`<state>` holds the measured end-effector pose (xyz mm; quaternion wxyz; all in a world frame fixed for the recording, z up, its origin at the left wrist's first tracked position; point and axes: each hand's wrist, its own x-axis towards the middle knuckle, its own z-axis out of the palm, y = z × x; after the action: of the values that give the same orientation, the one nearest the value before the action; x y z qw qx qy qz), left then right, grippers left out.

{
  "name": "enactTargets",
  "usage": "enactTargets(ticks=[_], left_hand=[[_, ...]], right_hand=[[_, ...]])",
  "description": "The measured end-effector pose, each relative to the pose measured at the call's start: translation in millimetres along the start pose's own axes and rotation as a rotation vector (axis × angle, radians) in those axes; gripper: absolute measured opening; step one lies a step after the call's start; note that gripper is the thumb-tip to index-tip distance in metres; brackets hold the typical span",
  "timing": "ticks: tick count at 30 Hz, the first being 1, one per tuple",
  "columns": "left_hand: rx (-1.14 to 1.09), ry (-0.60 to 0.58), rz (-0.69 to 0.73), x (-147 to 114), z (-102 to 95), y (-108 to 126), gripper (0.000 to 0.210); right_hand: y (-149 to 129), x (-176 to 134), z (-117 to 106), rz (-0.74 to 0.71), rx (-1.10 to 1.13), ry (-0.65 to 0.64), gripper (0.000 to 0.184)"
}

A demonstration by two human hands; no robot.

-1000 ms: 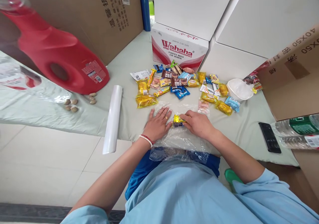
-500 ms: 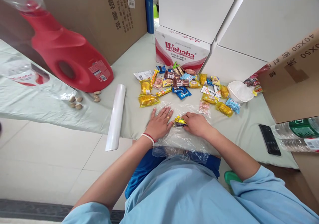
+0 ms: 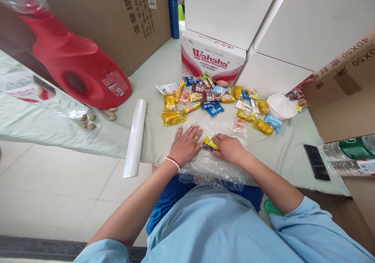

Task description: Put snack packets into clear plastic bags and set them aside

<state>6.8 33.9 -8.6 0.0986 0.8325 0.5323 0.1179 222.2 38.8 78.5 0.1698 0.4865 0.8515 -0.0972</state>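
Note:
A clear plastic bag (image 3: pixel 205 169) lies flat at the table's front edge, its near end hanging over my lap. My left hand (image 3: pixel 186 144) rests on the bag with its fingers spread and flat. On the bag's middle are small wrapped snacks, a yellow packet (image 3: pixel 211 143) above a dark one (image 3: pixel 208 147). My right hand (image 3: pixel 230 148) has its fingers bent round the right end of the yellow packet. Whether the packets are inside the bag or on top of it, I cannot tell. Beyond the hands lies a pile of wrapped snacks (image 3: pixel 212 96).
A roll of plastic bags (image 3: pixel 135 138) lies to the left. Further left are a red detergent bottle (image 3: pixel 79 68), a clear water bottle (image 3: pixel 35 95) and several brown nuts (image 3: pixel 91 125). At right are a white bowl (image 3: pixel 281 106), a phone (image 3: pixel 316 162) and plastic bottles (image 3: pixel 351 150). Cardboard boxes (image 3: pixel 345 91) flank the table.
The yellow packet has turned to a slant under my right fingers, and more of the dark packet shows. My left hand stays flat. The view has shifted slightly.

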Motion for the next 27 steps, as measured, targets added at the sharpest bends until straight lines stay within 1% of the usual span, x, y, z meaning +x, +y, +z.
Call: enactTargets(ticks=[5,9,11,13,16,18,20,22,23,24,25,26,27], left_hand=[[-0.093,0.009,-0.015,1,-6.2,-10,0.053],[-0.157,0.042,-0.008,-1,-12.2,-18,0.049],[-0.123,0.067,0.005,-5,-16.0,-19,0.047],[-0.054,0.060,0.031,-11,-18.0,-19,0.046],[0.027,-0.006,0.055,-19,-15.0,-18,0.046],[0.038,-0.038,0.035,-22,-11.3,-19,0.049],[0.032,-0.022,0.003,-24,-10.7,-20,0.050],[0.018,0.050,-0.009,-30,-16.3,-21,0.050],[0.004,0.098,0.006,-35,-21.2,-20,0.049],[-0.018,0.140,0.048,-42,-26.8,-19,0.048],[-0.049,0.167,0.119,-51,-32.3,-18,0.048],[-0.088,0.170,0.211,-62,-36.8,-17,0.049],[-0.129,0.149,0.313,-73,-39.5,-16,0.052]], right_hand=[[8,-6,8,-0.033,0.095,0.059,0.061],[14,-9,10,-0.054,0.150,0.084,0.054],[15,-8,11,-0.066,0.140,0.075,0.052],[16,-7,12,-0.092,0.118,0.076,0.050],[16,-4,15,-0.128,0.094,0.093,0.047],[17,-2,18,-0.137,0.095,0.095,0.047],[19,-3,20,-0.143,0.111,0.093,0.052],[25,-10,20,-0.142,0.160,0.126,0.059],[30,-18,20,-0.140,0.199,0.160,0.059],[35,-28,19,-0.138,0.244,0.198,0.057],[41,-41,20,-0.143,0.294,0.229,0.050],[46,-55,21,-0.157,0.345,0.244,0.044],[52,-70,25,-0.182,0.394,0.240,0.040]])
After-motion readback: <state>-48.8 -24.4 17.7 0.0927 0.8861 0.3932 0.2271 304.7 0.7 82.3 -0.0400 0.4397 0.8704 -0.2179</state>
